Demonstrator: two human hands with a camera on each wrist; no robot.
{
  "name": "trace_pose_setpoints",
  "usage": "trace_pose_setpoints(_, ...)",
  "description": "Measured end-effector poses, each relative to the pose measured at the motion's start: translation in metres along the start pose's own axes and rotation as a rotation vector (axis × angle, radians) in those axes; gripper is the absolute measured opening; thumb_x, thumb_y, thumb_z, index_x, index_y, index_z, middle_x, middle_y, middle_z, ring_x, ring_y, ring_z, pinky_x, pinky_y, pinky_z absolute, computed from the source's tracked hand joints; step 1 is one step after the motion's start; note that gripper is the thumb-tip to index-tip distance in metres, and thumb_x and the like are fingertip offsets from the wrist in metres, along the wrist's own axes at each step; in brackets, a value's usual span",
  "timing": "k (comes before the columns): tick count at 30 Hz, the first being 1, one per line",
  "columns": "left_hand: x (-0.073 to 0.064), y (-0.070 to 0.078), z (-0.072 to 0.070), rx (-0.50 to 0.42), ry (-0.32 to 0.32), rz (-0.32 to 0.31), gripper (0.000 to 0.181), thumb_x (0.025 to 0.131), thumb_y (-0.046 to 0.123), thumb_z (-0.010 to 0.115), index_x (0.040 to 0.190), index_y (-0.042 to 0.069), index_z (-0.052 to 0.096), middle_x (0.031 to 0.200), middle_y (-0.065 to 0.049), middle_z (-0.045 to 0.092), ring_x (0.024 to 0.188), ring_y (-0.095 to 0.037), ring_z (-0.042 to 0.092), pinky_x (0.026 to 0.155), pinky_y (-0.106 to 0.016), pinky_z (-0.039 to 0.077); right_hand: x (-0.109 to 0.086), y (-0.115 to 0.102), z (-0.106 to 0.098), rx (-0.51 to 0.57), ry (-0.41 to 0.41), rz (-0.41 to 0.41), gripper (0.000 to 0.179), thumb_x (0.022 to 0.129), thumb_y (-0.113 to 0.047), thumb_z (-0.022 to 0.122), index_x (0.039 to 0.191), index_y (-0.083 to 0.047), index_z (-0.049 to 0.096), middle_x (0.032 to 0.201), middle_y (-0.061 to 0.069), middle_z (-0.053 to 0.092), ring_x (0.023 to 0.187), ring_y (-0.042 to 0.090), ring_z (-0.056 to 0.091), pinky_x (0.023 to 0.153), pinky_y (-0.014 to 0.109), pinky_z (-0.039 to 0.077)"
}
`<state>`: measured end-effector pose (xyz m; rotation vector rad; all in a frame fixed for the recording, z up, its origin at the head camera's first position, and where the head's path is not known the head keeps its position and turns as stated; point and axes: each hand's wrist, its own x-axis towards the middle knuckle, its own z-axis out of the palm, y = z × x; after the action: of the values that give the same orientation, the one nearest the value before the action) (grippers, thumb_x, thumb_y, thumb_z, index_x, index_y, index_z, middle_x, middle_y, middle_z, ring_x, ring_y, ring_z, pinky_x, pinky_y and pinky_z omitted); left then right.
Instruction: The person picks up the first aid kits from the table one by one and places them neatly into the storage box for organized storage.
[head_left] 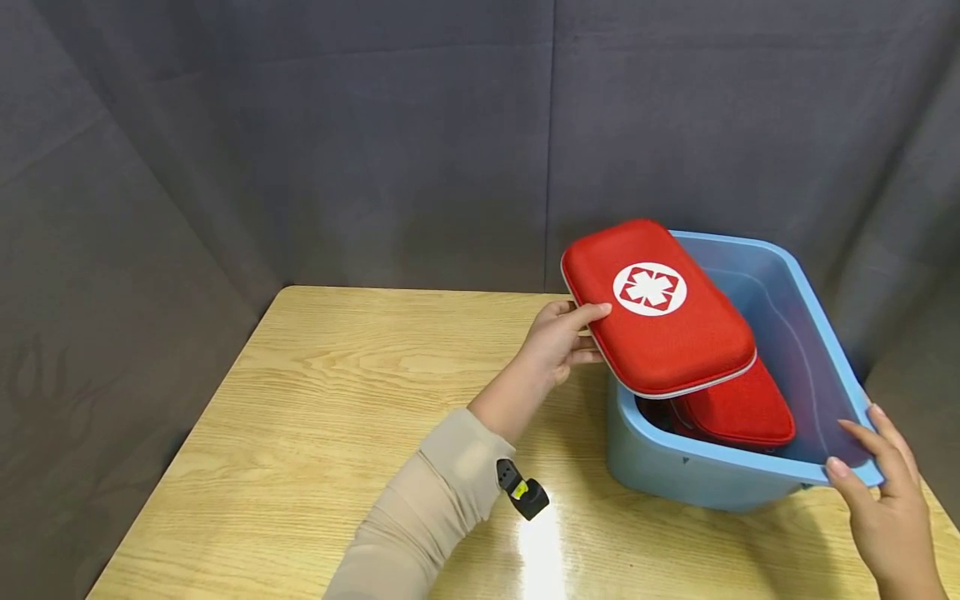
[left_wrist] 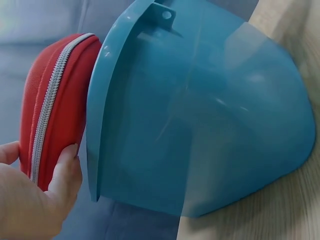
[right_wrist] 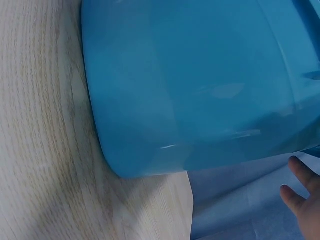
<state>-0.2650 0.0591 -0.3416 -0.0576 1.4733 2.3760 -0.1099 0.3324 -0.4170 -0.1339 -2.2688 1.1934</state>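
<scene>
My left hand (head_left: 555, 337) grips a red first-aid case (head_left: 697, 333) by its left edge, thumb on top and fingers underneath. The case has a white cross emblem and is tilted above the left side of a blue plastic bin (head_left: 832, 333). In the left wrist view the zipper (left_wrist: 47, 107) along its side faces the camera, and the case is right at the bin's rim. My right hand (head_left: 892, 508) holds the bin's near right corner, thumb and fingers about the rim. Inside the bin, a second red case (head_left: 742, 408) lies partly hidden beneath the held one.
The bin stands on the right part of a light wooden table (head_left: 300, 442). Dark grey cloth (head_left: 405, 150) hangs behind the table and along its sides. A small black strap device (head_left: 522, 490) sits on my left sleeve.
</scene>
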Motion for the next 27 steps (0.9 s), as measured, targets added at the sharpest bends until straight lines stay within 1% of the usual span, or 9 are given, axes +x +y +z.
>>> trace_pose_setpoints(3,0.001,-0.002,0.003,0.023,-0.002,-0.011,0.02,0.077,0.007,0.061,0.09,0.002,0.047,0.075,-0.009,0.059,0.054,-0.021,0.058,0.053,-0.035,0.05,0.0,0.0,0.001,0.005,-0.001,-0.003,0.045,0.081,0.007,0.048,0.124,-0.006,0.045,0.138,-0.006,0.025,0.121,0.001,0.019,0.095,0.015,0.009)
trace_pose_setpoints(5,0.002,-0.003,0.006,0.035,0.004,-0.014,0.019,0.076,0.007,0.061,0.089,0.002,0.048,0.073,-0.01,0.059,0.053,-0.02,0.057,0.05,-0.032,0.05,0.0,0.0,0.001,0.011,0.0,-0.005,0.045,0.081,0.008,0.048,0.123,-0.005,0.045,0.138,-0.005,0.025,0.122,0.001,0.019,0.095,0.015,0.01)
trace_pose_setpoints(9,0.003,-0.005,0.012,0.057,0.014,-0.004,0.018,0.075,0.007,0.062,0.086,0.003,0.049,0.069,-0.01,0.059,0.051,-0.02,0.056,0.045,-0.029,0.049,0.0,-0.001,0.001,0.027,0.003,-0.003,0.044,0.08,0.008,0.048,0.123,-0.005,0.045,0.138,-0.005,0.025,0.121,0.002,0.02,0.095,0.015,0.011)
trace_pose_setpoints(13,0.003,-0.006,0.019,0.088,0.006,0.006,0.017,0.075,0.007,0.063,0.086,0.003,0.051,0.068,-0.01,0.06,0.052,-0.019,0.057,0.05,-0.033,0.05,-0.001,-0.001,0.001,0.032,0.01,0.0,0.044,0.08,0.008,0.048,0.123,-0.005,0.046,0.137,-0.005,0.026,0.121,0.002,0.02,0.095,0.015,0.011)
trace_pose_setpoints(17,0.002,-0.006,0.025,0.109,0.007,0.002,0.017,0.074,0.007,0.064,0.086,0.003,0.053,0.07,-0.01,0.061,0.054,-0.019,0.057,0.055,-0.037,0.05,-0.001,-0.001,0.001,0.041,0.015,0.002,0.044,0.08,0.009,0.048,0.122,-0.004,0.046,0.137,-0.004,0.027,0.121,0.003,0.021,0.096,0.015,0.011)
trace_pose_setpoints(22,0.003,-0.007,0.031,0.142,0.004,-0.005,0.02,0.074,0.007,0.065,0.088,0.004,0.051,0.071,-0.009,0.061,0.057,-0.021,0.059,0.055,-0.037,0.05,-0.001,-0.001,0.002,0.052,0.023,0.001,0.044,0.079,0.009,0.048,0.121,-0.004,0.047,0.137,-0.003,0.027,0.121,0.004,0.022,0.096,0.015,0.012)
trace_pose_setpoints(27,0.001,-0.01,0.036,0.224,0.032,-0.004,0.03,0.072,0.009,0.068,0.094,0.005,0.048,0.071,-0.008,0.06,0.058,-0.022,0.06,0.053,-0.035,0.05,-0.002,-0.001,0.002,0.059,0.016,0.009,0.045,0.08,0.009,0.048,0.122,-0.004,0.046,0.137,-0.003,0.027,0.121,0.004,0.021,0.096,0.015,0.011)
